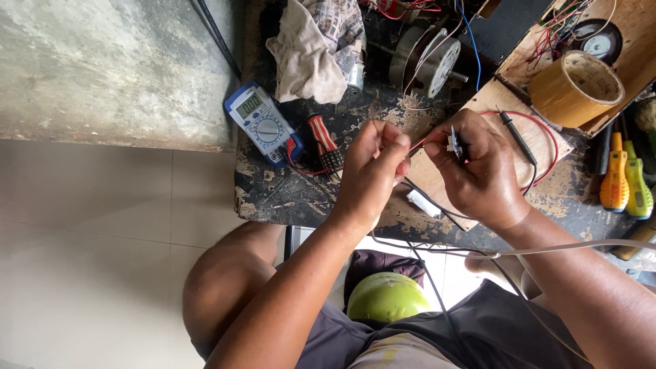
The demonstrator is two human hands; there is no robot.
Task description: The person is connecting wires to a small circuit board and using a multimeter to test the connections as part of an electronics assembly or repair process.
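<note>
Grimy dark workbench (287,198) fills the middle of the frame, pale floor tiles at lower left. Left hand (369,171) is pinched shut on a thin red wire (417,143), and right hand (475,167) grips a small blue circuit board (456,143) just beside it, centre frame. Blue multimeter (262,123) sits to the left, tape roll (576,87) upper right, yellow screwdrivers (625,178) far right.

Right hand (478,167) hides most of small board (456,143).
</note>
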